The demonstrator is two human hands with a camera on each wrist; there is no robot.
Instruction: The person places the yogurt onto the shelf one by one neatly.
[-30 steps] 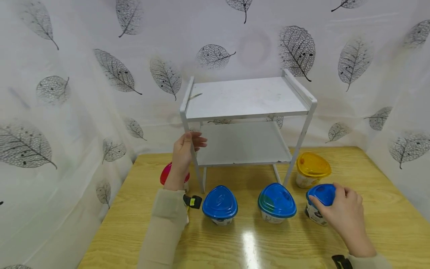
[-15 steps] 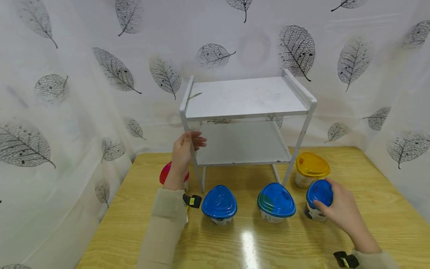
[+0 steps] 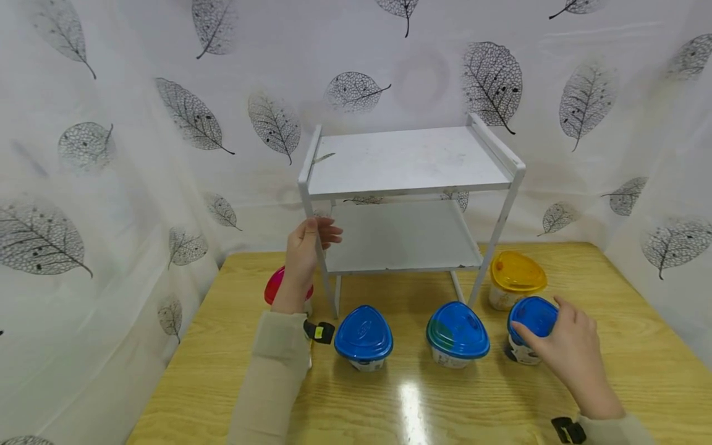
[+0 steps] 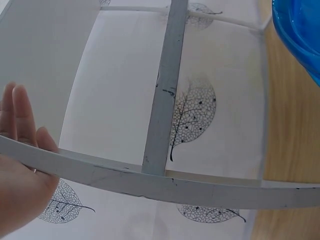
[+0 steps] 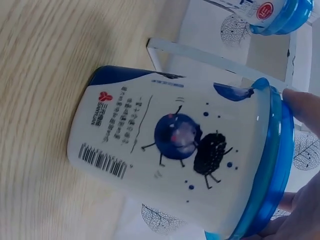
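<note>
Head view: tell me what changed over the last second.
The rightmost blue tub has shifted slightly back, toward the yellow tub. The right hand closed in on the blue one, then spread again. The left hand, shelf and other blue tubs stayed put.

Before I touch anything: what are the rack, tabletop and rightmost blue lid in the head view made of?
Rack: wood or metal, unclear; pale paint, dark chips on bars.
Tabletop: wood or wood-look laminate, glossy; grain, bright glare.
Rightmost blue lid: likely plastic; smooth, shiny, raised rim.
</note>
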